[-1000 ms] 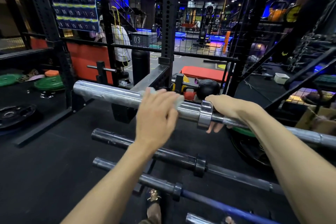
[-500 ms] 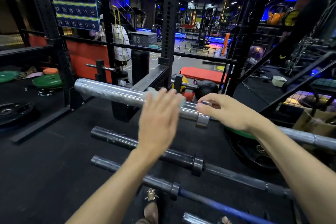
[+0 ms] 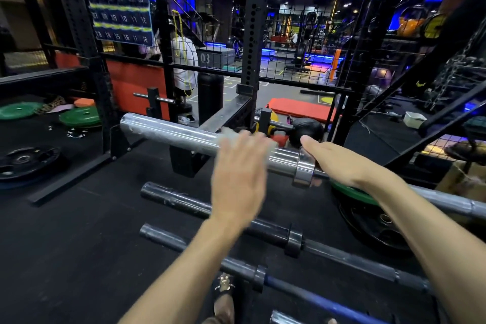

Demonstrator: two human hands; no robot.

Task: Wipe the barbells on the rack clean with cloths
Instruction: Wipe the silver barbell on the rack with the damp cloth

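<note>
2 bare, sleeveless forearms (image 3: 434,231); black printed slipper (image 3: 223,287) on foot

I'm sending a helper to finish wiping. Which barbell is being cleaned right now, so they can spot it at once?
Find the black rack upright in the middle; the top barbell runs across just below it. The left hand presses a pale cloth on it. Unlike the two dark bars beneath, it is bright chrome.

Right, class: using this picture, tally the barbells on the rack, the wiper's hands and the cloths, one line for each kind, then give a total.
Barbells: 4 (the lowest is cut off by the bottom edge)
Hands: 2
Cloth: 1 (mostly hidden under the left hand)
Total: 7
</note>
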